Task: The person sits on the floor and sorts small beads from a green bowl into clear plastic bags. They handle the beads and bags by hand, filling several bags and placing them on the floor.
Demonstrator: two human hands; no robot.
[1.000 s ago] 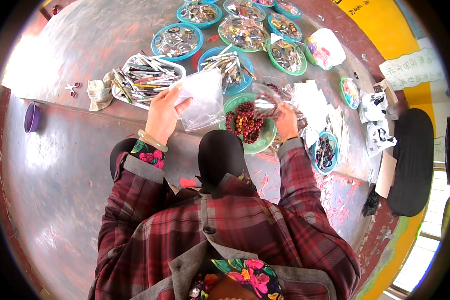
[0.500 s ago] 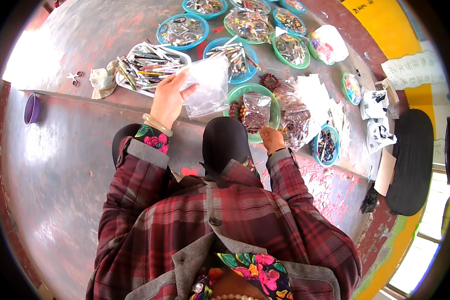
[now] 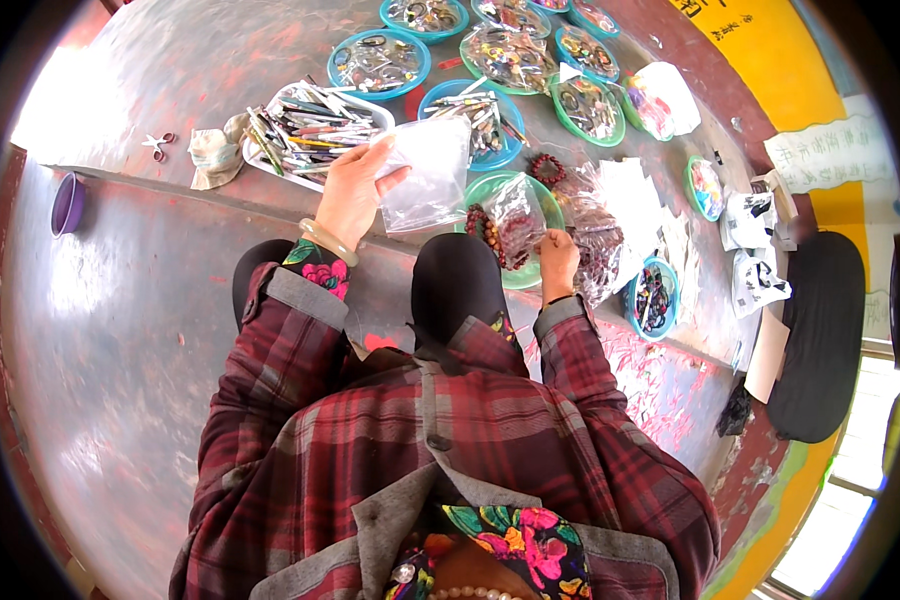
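Along surface's (image 3: 200,60) near edge, left to right: scissors (image 3: 158,147), bundle (image 3: 213,160), tray (image 3: 381,116) with pens (image 3: 315,128); pen basket (image 3: 508,150) right of tray; bead basket (image 3: 520,279) before it; bracelet (image 3: 547,169) behind bead basket; other baskets (image 3: 382,95) toward far edge

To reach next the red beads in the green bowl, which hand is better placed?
Probably the right hand: it is at the right edge of the green bowl, close to the red beads, though holding a small clear bag. The left hand is farther away, holding a larger clear bag.

Seemingly an informal workshop; trinket basins (image 3: 380,95) and a pen tray (image 3: 383,115) crowd its scuffed grey surface (image 3: 225,65).
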